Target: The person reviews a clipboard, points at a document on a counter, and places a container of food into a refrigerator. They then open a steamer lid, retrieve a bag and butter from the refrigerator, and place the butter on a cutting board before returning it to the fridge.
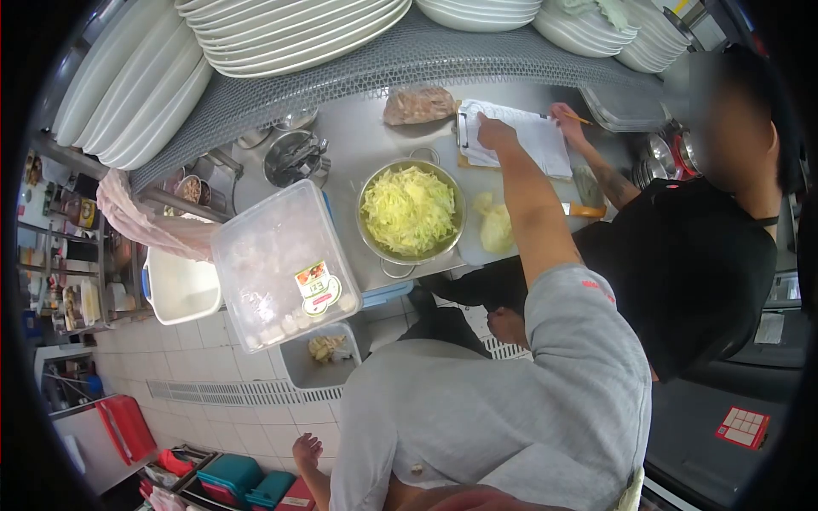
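My right hand reaches across the steel counter and rests with curled fingers on the left edge of a clipboard with white papers, holding it down. My left hand hangs low beside my grey shirt, fingers apart, holding nothing. A co-worker in black stands at my right, and that person's hand writes on the same papers with a pencil. A metal pot of shredded pale-green cabbage sits just left of my right arm.
A clear lidded tub with a label juts over the counter's edge, with a white bin beside it. A bag of meat lies near the clipboard. Stacked white plates fill the shelf above. A floor drain grate runs below.
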Available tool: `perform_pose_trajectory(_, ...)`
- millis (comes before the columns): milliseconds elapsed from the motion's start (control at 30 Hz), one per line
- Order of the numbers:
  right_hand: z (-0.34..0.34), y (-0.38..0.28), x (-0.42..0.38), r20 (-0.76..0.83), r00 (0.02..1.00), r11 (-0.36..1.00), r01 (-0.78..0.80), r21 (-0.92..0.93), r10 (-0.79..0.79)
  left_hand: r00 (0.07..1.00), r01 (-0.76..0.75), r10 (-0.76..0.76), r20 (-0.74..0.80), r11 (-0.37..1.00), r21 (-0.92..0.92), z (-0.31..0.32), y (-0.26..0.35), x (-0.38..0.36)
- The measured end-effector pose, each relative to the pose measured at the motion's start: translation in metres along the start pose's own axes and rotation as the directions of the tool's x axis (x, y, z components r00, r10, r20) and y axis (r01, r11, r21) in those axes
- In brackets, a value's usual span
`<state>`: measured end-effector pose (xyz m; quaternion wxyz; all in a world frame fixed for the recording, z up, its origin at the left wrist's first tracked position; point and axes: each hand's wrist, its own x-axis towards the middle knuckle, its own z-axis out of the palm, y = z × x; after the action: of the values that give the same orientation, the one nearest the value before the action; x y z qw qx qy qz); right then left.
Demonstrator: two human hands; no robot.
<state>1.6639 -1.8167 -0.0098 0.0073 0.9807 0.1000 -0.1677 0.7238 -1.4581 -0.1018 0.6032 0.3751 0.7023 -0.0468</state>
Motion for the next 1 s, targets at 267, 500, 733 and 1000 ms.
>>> perform_pose_trajectory(267,-0.007,0.003,0.002,-0.019,1.000,0.999,0.024,-0.026,-0.025,0.998,-0.017,0.002,0.069,0.976,0.216,0.015,-0.031,-0.019)
perform_pose_trajectory(500,-0.003,0.022,0.004,-0.026,0.996,0.995,0.084,-0.051,-0.086,0.988,-0.090,0.064,0.143,0.977,0.191,0.009,-0.039,-0.009)
perform_pose_trajectory(733,0.006,0.070,-0.005,-0.121,0.992,0.999,-0.027,0.019,0.029,0.995,0.081,-0.084,0.045,0.994,0.073,0.029,-0.002,-0.010)
perform_pose_trajectory(1000,0.031,0.137,0.017,-0.370,0.929,0.991,-0.029,-0.132,-0.022,0.993,0.115,-0.117,0.025,0.990,0.077,0.040,0.017,-0.002)
